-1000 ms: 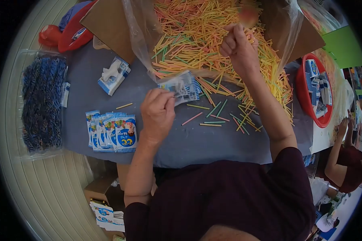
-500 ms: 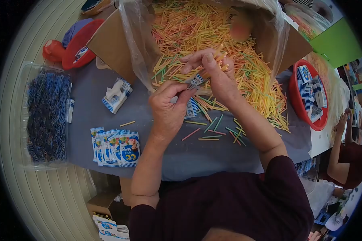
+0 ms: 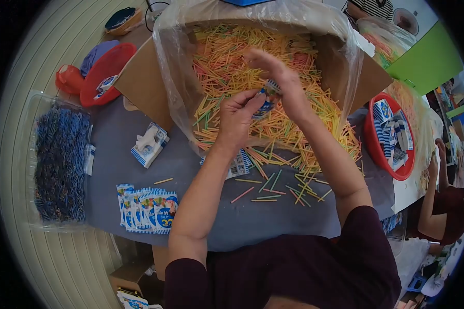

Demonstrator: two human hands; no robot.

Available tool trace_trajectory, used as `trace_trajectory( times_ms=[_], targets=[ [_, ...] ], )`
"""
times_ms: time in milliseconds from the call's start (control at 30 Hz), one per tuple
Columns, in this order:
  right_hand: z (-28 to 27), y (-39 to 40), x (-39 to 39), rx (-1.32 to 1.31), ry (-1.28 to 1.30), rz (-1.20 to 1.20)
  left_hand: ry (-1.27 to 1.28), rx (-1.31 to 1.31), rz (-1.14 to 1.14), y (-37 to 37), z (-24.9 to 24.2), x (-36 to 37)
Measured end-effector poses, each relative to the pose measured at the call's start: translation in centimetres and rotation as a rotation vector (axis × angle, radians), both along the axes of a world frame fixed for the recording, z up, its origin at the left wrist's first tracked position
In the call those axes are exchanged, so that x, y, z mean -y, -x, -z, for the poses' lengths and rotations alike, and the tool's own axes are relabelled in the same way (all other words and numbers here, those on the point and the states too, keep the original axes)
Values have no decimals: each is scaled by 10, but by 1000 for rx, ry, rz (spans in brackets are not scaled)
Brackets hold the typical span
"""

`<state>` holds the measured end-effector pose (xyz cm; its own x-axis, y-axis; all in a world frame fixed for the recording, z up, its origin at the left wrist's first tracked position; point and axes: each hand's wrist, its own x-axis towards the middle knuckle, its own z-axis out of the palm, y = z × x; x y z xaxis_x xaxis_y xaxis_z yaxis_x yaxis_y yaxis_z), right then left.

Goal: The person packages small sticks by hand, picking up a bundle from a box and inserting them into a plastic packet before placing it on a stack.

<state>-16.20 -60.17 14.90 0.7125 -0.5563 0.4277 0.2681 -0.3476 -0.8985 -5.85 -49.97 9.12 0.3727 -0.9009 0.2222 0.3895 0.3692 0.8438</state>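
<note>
In the head view my left hand (image 3: 236,117) pinches a small blue-and-white printed packet (image 3: 269,99) between thumb and fingers, held above the near side of the box. Beside it, touching or almost touching the packet, is my right hand (image 3: 288,90), its fingers stretched out and a little blurred. I see no sticks in that hand. Under both hands lie masses of thin coloured sticks (image 3: 227,56) in a plastic-lined cardboard box (image 3: 144,77), spilling onto the grey cloth. Another packet (image 3: 239,165) lies flat near my left forearm, partly hidden by it.
A row of overlapping packets (image 3: 149,208) and an open tissue pack (image 3: 149,145) lie on the left. Further left stands a clear tub of dark blue twisted pieces (image 3: 62,165). Red baskets (image 3: 368,129) (image 3: 90,82) flank the box. Another person's arm (image 3: 430,201) shows at right.
Both hands have moved up and away over the box. The sticks in my right hand are no longer visible there, and its fingers have straightened. The packet now shows its printed face.
</note>
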Motion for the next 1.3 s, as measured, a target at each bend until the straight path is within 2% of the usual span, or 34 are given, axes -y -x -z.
trace_trajectory(
  times_ms=[33,100,167,200,267,300,333,367,400,467,500,567,633,667,700,733,800,867,900,967,1033,1100,1133,1200,1233,1300],
  targets=[
    [0,1,1,-141,225,-102,11,-56,41,-1,0,4],
    [0,5,-5,-67,148,-94,19,-115,83,-1,-2,4],
    [-7,16,-5,76,147,78,-58,-250,39,-3,-7,-11],
    [-8,24,-10,-51,265,60,-66,-253,33,-6,-5,-22],
    [9,30,-37,-240,260,-113,-125,36,22,-12,-3,-51],
    [19,32,-54,-231,283,-73,-163,366,-45,-9,-10,-76],
    [23,36,-66,-248,189,-171,-190,695,-110,-3,-19,-105],
    [27,39,-78,-262,95,-271,-278,591,-107,3,-20,-130],
    [30,38,-91,-293,108,-379,-370,484,-107,8,-18,-155],
    [33,35,-115,-319,99,-570,-497,717,-280,10,-11,-206],
    [25,36,-112,-312,95,-567,-591,796,-349,6,-5,-234],
    [8,40,-84,-340,427,-435,-687,870,-423,-3,-1,-268],
    [2,38,-32,-510,818,-39,-997,1499,-537,-7,-7,-286],
    [1,36,-14,-759,944,106,-1001,1493,-547,-4,-13,-282],
    [1,33,-4,-1009,1061,259,-1014,1622,-643,3,-21,-270],
    [0,28,-3,-1009,1068,250,-1027,1749,-738,10,-25,-256],
    [1,18,-3,-1050,1359,146,-748,1657,-519,13,-25,-221],
    [10,-2,0,-1140,1436,97,-581,1682,-386,23,-27,-176],
    [14,-9,3,-1235,1512,55,-578,1681,-382,19,-20,-161],
    [17,-19,10,-1275,1523,5,-544,1760,-209,14,4,-139],
    [21,-23,22,-1306,1534,-54,-526,1763,-227,15,4,-138],
    [27,-21,35,-1108,1450,-11,-515,1772,-234,13,4,-139],
    [31,-21,40,-1106,1448,-17,-479,1766,-259,12,5,-140],
    [36,-22,47,-1104,1339,211,-448,1758,-282,10,2,-140],
    [37,-24,50,-1103,1337,208,-430,1693,-310,9,-3,-139],
    [38,-28,57,-1084,1353,369,-413,1631,-339,4,-3,-135]
  ],
)
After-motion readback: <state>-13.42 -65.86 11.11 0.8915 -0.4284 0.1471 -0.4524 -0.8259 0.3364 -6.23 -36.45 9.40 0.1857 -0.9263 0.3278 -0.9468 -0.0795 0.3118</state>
